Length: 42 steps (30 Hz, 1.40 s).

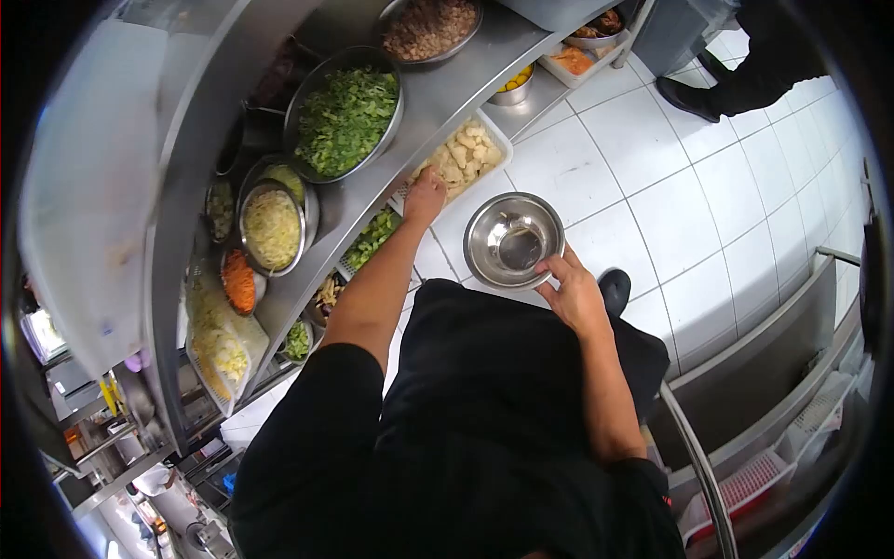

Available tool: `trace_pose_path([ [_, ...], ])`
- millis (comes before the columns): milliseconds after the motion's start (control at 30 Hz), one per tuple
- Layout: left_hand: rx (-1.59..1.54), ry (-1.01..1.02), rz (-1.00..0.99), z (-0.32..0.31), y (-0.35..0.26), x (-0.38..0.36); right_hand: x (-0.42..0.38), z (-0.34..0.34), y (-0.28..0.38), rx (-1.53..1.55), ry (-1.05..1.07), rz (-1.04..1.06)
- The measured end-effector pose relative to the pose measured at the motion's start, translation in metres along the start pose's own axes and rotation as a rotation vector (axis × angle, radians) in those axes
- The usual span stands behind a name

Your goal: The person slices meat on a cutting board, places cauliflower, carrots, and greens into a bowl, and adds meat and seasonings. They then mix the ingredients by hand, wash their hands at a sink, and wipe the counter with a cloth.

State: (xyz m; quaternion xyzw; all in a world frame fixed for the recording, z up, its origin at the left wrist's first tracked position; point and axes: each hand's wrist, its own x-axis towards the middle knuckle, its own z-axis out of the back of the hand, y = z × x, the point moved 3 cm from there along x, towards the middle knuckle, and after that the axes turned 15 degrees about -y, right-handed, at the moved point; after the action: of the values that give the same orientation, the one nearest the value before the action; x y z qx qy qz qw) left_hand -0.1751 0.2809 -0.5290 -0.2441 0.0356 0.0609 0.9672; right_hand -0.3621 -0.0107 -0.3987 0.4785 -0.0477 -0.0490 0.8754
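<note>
My right hand grips the rim of a steel bowl, thumb over the edge. The bowl is held above the tiled floor and looks bare inside. To the upper left, my left hand is at the near end of a white plastic basket of pale yellow food chunks. Its fingers are curled down at the chunks; what they hold, if anything, is hidden. The basket sits on a low shelf, under the edge of a steel shelf.
A steel shelf on the left carries bowls of chopped greens, minced food, shredded pale vegetable and grated carrot. Below are chopped green vegetables. Another person's shoe is at upper right. A metal rail stands lower right.
</note>
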Motion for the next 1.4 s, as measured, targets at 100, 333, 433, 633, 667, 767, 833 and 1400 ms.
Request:
trace_pose_path([
  [100, 0.035, -0.111, -0.203, -0.048, -0.009, 0.044, 0.001, -0.014, -0.022, -0.008, 0.01, -0.044],
  [333, 0.312, -0.039, -0.227, -0.111, -0.024, 0.095, -0.001, -0.031, -0.045, -0.106, -0.021, -0.047],
  [433, 0.25, -0.078, -0.18, -0.108, -0.021, 0.094, 0.0, -0.04, -0.052, -0.148, -0.03, -0.048],
  [633, -0.572, -0.08, 0.004, -0.076, 0.013, 0.068, 0.019, -0.08, -0.068, -0.085, -0.033, -0.094],
  [667, -0.833, -0.013, 0.091, -0.067, 0.016, 0.056, 0.024, -0.088, -0.068, -0.067, -0.019, -0.096],
  [767, -0.875, 0.177, 0.052, -0.033, -0.023, -0.003, 0.033, -0.11, -0.074, -0.065, -0.085, 0.013],
  [833, -0.854, 0.385, -0.006, -0.007, -0.048, -0.035, 0.036, -0.124, -0.078, -0.065, -0.145, 0.062],
  [1400, 0.231, -0.08, -0.276, -0.023, 0.098, 0.082, 0.024, -0.12, -0.082, -0.049, -0.221, 0.081],
])
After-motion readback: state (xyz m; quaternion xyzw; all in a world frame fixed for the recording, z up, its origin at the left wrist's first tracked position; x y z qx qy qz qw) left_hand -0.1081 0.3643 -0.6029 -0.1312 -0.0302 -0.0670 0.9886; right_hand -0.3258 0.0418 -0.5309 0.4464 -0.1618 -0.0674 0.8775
